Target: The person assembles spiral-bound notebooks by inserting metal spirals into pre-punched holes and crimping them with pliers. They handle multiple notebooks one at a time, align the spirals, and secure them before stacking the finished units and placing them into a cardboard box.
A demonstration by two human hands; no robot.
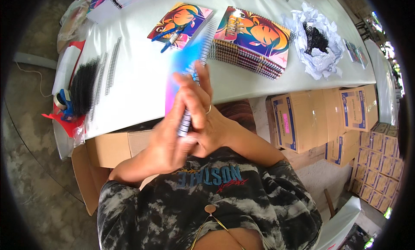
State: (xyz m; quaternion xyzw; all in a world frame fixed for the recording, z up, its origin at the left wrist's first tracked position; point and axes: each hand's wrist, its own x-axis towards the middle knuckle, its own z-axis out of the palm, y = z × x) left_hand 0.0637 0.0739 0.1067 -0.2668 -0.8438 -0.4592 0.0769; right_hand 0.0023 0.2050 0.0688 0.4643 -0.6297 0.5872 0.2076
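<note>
A spiral notebook (185,62), with a blue and pink cover smeared by motion, stands on edge between my two hands above the table's front edge. My left hand (166,140) is closed against its near end from the left. From the right, my right hand (211,124), with a ring on one finger, presses on the wire spine, fingers wrapped round it. The coil (184,122) shows between the palms; part of the notebook is hidden by my fingers. Beyond it lies a notebook (175,23) with an illustrated cover, with blue pliers or cutters (173,36) on top.
A stack of spiral notebooks (253,42) stands to the right, beside crumpled paper (309,60) holding black scraps. Loose black coils (85,83) and a tape dispenser (65,104) lie at left. Cardboard boxes (307,116) are piled below the table (138,77) at right; an opened carton (108,148) is at left.
</note>
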